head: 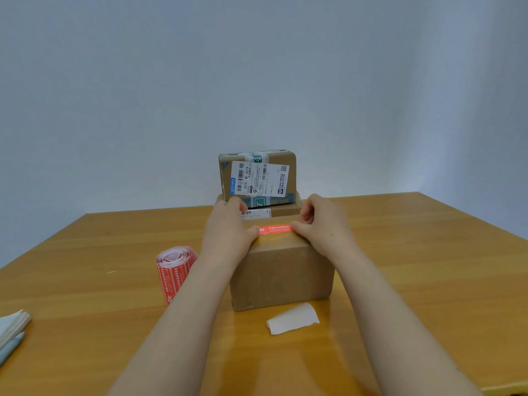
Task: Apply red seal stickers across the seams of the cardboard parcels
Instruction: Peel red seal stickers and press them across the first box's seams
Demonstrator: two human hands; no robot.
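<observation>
So our red sticker (pixel 275 229) runs left-right across the parcel (pixel 281 270) mid-frame, with left hand (pixel 228 231) and right hand (pixel 321 224) thumbing down each end, fingers loose.

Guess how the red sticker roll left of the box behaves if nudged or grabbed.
The sticker roll seems to stand on end, spiral up, so a nudge would probably tip it. Its windings look loose, no core visible, so it likely squashes or unwinds when gripped. Being paper, probably light.
</observation>
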